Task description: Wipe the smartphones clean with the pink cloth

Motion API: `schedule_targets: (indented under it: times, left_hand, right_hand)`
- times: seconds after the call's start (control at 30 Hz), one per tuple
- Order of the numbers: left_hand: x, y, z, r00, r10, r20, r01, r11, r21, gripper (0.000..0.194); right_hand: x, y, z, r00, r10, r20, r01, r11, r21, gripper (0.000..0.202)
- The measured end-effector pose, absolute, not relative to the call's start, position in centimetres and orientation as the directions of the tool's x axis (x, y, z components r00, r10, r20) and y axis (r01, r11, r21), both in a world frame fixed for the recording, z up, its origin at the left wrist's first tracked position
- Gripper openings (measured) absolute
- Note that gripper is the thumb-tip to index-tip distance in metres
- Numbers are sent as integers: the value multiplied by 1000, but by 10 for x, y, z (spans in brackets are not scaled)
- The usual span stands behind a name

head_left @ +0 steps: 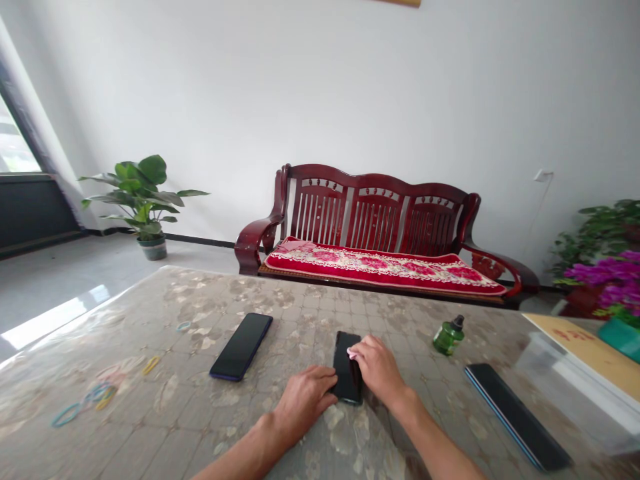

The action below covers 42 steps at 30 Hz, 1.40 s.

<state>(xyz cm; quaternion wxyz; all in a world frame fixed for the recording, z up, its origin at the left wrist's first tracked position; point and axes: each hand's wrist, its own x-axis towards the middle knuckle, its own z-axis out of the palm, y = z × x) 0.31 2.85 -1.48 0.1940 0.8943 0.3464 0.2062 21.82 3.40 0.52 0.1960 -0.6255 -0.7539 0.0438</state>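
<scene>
A black smartphone (345, 380) lies face up on the table in front of me. My left hand (310, 392) grips its lower left edge, with the fingers close together and the thumb near the bottom corner. Pinched in the fingers of my right hand (379, 365) is a small whitish wiping cloth (351, 352), pressed against the upper right part of the screen. Most of the cloth is hidden by the fingers. To the left lies another dark phone (242, 347); a third phone (515, 415), with a blue edge, rests at the right.
A green bottle (449, 335) with a black cap stands right of my hands. Several coloured bands (100, 395) lie at left. A clear plastic box (560, 380) and purple flowers (607, 273) are at right. Beyond the patterned table (200, 427) stands a wooden bench (375, 207).
</scene>
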Motion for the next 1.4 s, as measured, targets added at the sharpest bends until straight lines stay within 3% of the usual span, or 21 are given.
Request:
schedule_targets:
  times: [0.17,0.43,0.67,0.97,1.2,1.4]
  left_hand:
    - [3,29,-17,680,699,219,543,-682,491,19]
    - [3,29,-15,681,699,218,543,-681,491,19]
    - [4,29,-14,683,702,202,549,-676,492,15]
    - [4,33,-19,672,693,261,531,-697,482,22]
    - [4,35,-19,668,705,240,537,-679,501,18]
    - [4,37,-21,676,700,231,527,-678,512,19]
  right_hand:
    - [219,14,0,-195,942,274,892,286,-350,26]
    - [213,60,7,-60,965,256,953,132,-274,25]
    - [208,31,3,-215,944,252,915,284,-286,29]
    - [201,82,11,-123,967,221,957,175,-231,23]
    - [198,53,12,-214,961,178,917,260,-302,21]
    - [194,75,15,-174,970,172,945,214,-248,21]
